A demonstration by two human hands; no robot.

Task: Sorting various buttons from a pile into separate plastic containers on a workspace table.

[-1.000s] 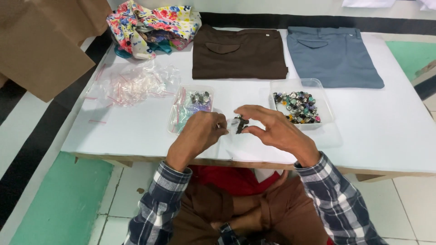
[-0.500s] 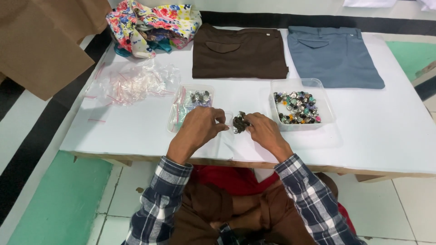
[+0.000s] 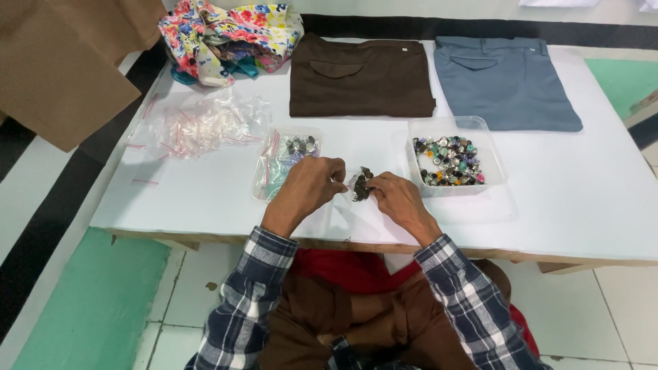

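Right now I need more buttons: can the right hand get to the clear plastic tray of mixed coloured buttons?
Probably yes: the right hand sits just beside the clear plastic tray of mixed coloured buttons, open-topped, nothing between, though it pinches a small bag.

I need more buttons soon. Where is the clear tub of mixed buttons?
In the head view, the clear tub sits on the white table, just right of the right hand, below the blue trousers.

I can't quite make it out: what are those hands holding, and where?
Both hands, left and right, pinch a small clear bag of dark buttons by its top edges.
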